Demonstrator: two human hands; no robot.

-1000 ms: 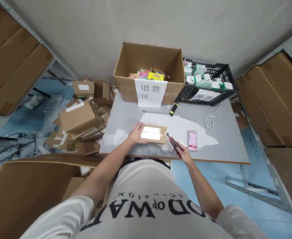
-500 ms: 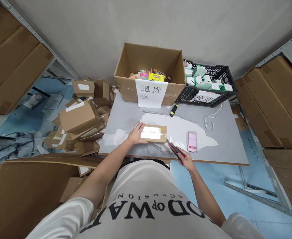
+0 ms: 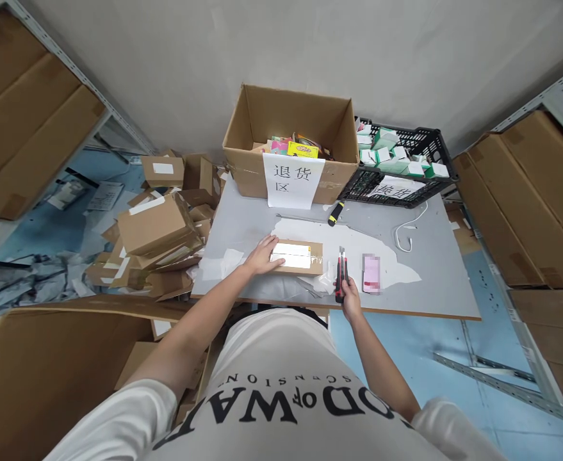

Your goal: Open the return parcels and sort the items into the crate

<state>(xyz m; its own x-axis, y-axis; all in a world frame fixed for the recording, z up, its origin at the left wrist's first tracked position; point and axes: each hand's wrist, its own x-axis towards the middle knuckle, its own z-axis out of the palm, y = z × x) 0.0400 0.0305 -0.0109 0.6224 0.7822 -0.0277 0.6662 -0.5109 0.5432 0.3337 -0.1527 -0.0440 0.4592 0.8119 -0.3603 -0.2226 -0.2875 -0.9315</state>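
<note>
cutter (image 3: 341,272) swung clear of the box (image 3: 301,257)

nearest, the right hand (image 3: 351,297) is wrapped round the cutter's near end. half a second ago the cutter slanted left, its tip by the box's near right corner; now it points far and stands apart, with plastic (image 3: 328,278) between the two. so cutting looks paused, i judge; whether the blade is out is too small to tell. the left hand (image 3: 262,257) has shifted too: its thumb, then at the near side, now lies over the label (image 3: 291,255). its spread fingers rest on the box's left end, seemingly just steadying it. the hands are apart. the box lies on the table (image 3: 447,275), left of the cutter; whether its tape (image 3: 316,258) is cut through, i cannot tell.

counted: two hands, one cutter, one box. right of the cutter, one phone (image 3: 371,274). farther, one tool (image 3: 335,213) and, at right, one cable (image 3: 397,235). farthest, one carton (image 3: 337,179) and, right of it, one crate (image 3: 403,199), with two signs (image 3: 294,182), one on each.
</note>
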